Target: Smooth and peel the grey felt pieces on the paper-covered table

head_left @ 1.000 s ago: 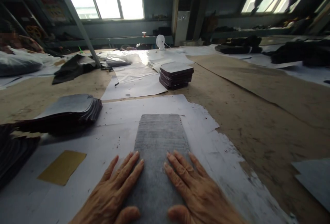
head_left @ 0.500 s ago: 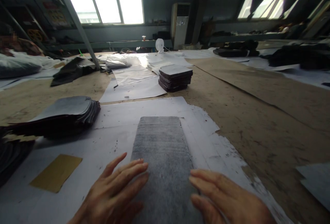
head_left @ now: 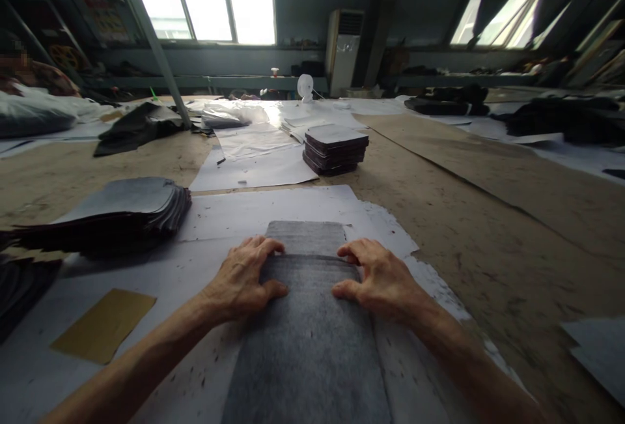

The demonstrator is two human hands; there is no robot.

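"Left hand (head_left: 247, 274): clenched or loose?"

"Curved at the left side of the gray sheet (head_left: 307, 346), thumb on top and apart from the fingers. It touches; whether it pinches, I cannot tell."

"And where is the sheet?"

"On the white paper (head_left: 215, 238), in the middle, running from the bottom of the view up past both hands. A dark line (head_left: 312, 258) crosses it between them; fold or layer edge, I cannot tell."

"And the right hand (head_left: 385, 274)?"

"Much the same, mirrored: thumb on top, fingers bent at the right side. Again, I cannot tell if it pinches."

"What lies around, left to right?"

"A dark pile (head_left: 24, 287) at the left edge, then a tan card (head_left: 105, 325) on the paper, with a gray-topped stack (head_left: 122, 199) behind it. Farther off, beyond the sheet, a small fan (head_left: 305, 86), then, nearer and to its right, a block of dark pieces (head_left: 336, 150). The brown table (head_left: 439, 215) spreads on to the right, with a pale scrap (head_left: 603, 352) near the edge of the view."
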